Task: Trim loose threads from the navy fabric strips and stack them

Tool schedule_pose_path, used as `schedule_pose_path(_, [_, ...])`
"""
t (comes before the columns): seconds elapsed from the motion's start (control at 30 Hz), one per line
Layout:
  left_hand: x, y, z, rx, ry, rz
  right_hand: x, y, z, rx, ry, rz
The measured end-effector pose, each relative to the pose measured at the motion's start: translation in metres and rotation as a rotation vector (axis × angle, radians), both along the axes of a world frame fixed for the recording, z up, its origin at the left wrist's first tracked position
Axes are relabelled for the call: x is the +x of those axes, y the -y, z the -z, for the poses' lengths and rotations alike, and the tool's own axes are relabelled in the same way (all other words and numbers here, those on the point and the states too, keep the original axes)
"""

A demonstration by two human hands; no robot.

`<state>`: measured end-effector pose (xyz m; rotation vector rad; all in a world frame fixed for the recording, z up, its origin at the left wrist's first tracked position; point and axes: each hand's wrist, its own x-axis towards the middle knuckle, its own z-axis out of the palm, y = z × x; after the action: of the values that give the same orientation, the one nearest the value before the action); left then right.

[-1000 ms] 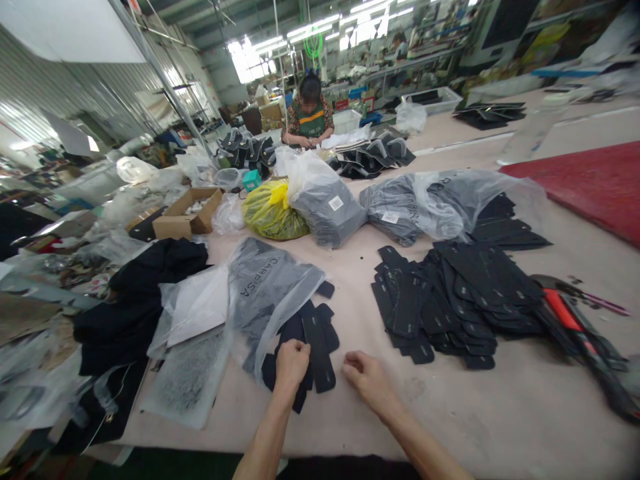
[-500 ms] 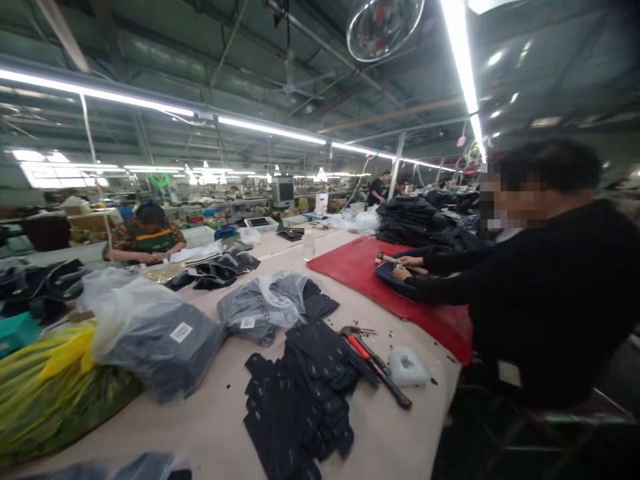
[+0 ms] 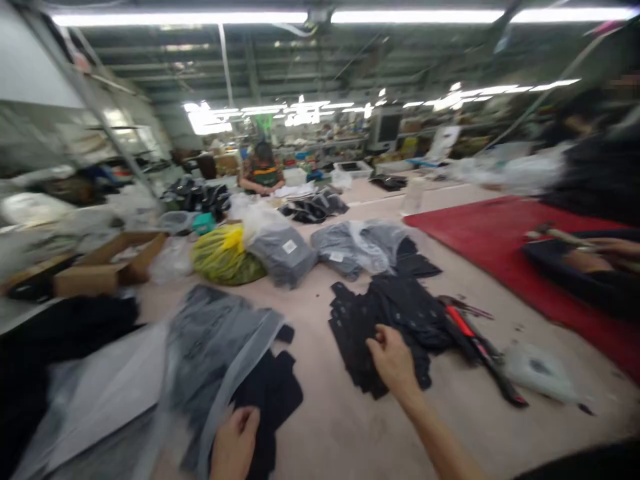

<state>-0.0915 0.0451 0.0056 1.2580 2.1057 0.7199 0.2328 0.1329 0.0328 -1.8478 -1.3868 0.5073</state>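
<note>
two hands reach over the table (image 3: 320, 427): the left hand (image 3: 235, 443), fingertips close together, is at the black pieces (image 3: 273, 387) by the open end of the clear bag (image 3: 210, 347), though whether it grips one i cannot tell. the right hand (image 3: 395, 360) has thumb and fingers curled nearly together over the black pile (image 3: 355, 333), its grip unclear, with the red-and-black hammer (image 3: 483, 350) lying to the right of the pile.

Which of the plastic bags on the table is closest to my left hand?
The translucent plastic bag with flat black pieces sticking out, front left: your left hand is at its edge. The yellow plastic bag and other translucent bags are farther.
</note>
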Motion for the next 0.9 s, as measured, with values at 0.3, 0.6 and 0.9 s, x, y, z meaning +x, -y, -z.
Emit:
schedule_pose_path(0.3, [-0.025,0.015,-0.007,-0.169,-0.201,-0.139,-0.098,0.04,0.047,-0.284,-0.239,-0.517])
schedule_pose_path(0.6, [-0.009,0.014,0.002,-0.219,-0.263,-0.131,-0.175,0.049,0.048,-0.416,-0.194,-0.663])
schedule_pose_path(0.9, [0.021,0.032,-0.003,-0.255,0.574,-0.173,-0.173,0.067,0.05,-0.6,-0.595,-0.65])
